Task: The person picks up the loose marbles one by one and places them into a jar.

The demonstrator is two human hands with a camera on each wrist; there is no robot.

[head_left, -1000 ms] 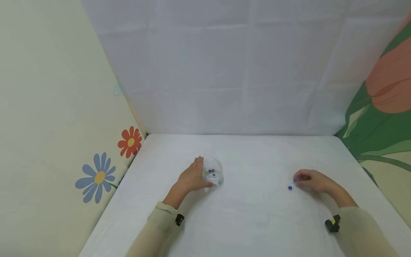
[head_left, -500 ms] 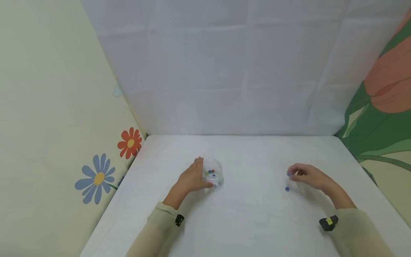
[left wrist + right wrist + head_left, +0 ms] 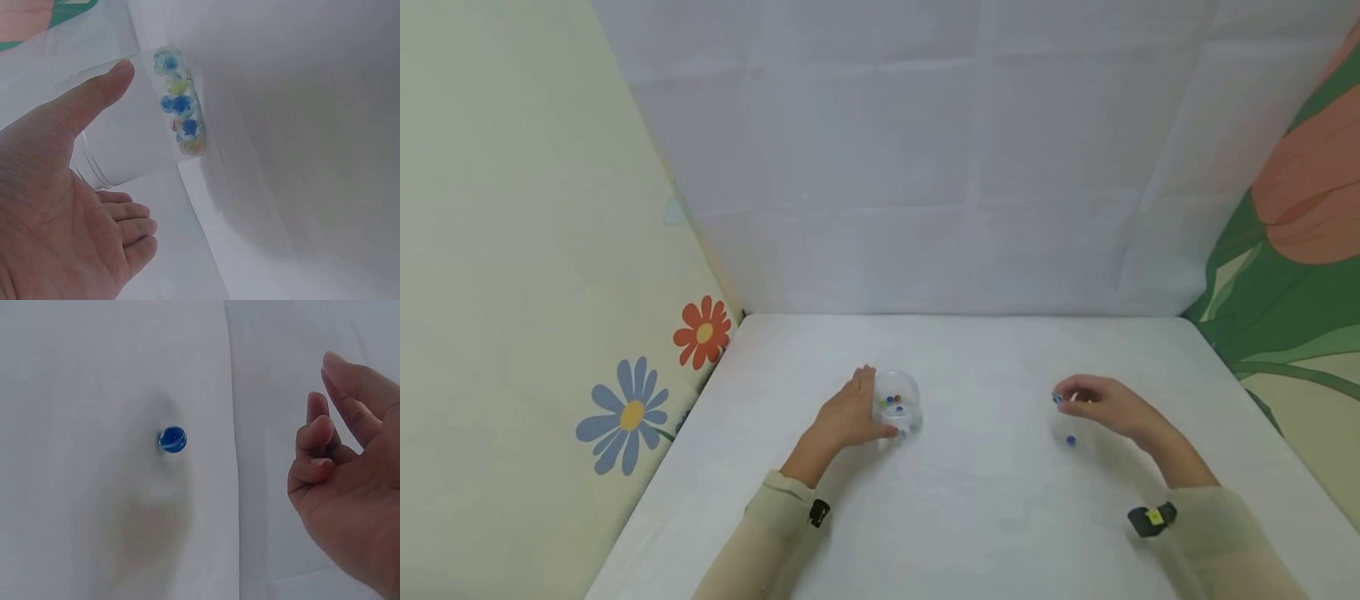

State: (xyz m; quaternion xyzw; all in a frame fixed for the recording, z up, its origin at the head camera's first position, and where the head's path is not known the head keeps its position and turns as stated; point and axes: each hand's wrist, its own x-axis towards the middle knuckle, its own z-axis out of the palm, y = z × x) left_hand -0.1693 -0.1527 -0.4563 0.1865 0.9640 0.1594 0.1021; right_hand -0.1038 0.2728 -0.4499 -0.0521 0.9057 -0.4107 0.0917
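A clear plastic jar (image 3: 908, 392) stands upright on the white-covered table. My left hand (image 3: 848, 414) holds it from the left, with the thumb (image 3: 103, 94) on the near side and the fingers on the far side. Several glass marbles (image 3: 183, 106), mostly blue, some yellow-green or orange, lie on its bottom. Above the table at the right, my right hand (image 3: 1103, 404) pinches a small blue marble (image 3: 1057, 399) between thumb and index finger; the fingertips hide it in the right wrist view. Another blue marble (image 3: 173, 439) lies on the cloth below that hand.
White cloth covers the table (image 3: 970, 500) and hangs as a backdrop (image 3: 880, 167) behind it. A cream wall (image 3: 512, 250) with painted flowers stands at the left, and a wall with a tulip (image 3: 1315, 192) at the right.
My right hand has lifted from the cloth and moved left and away from me, carrying one blue marble. The other marble shifted slightly left and stayed on the table. My left hand kept its place.
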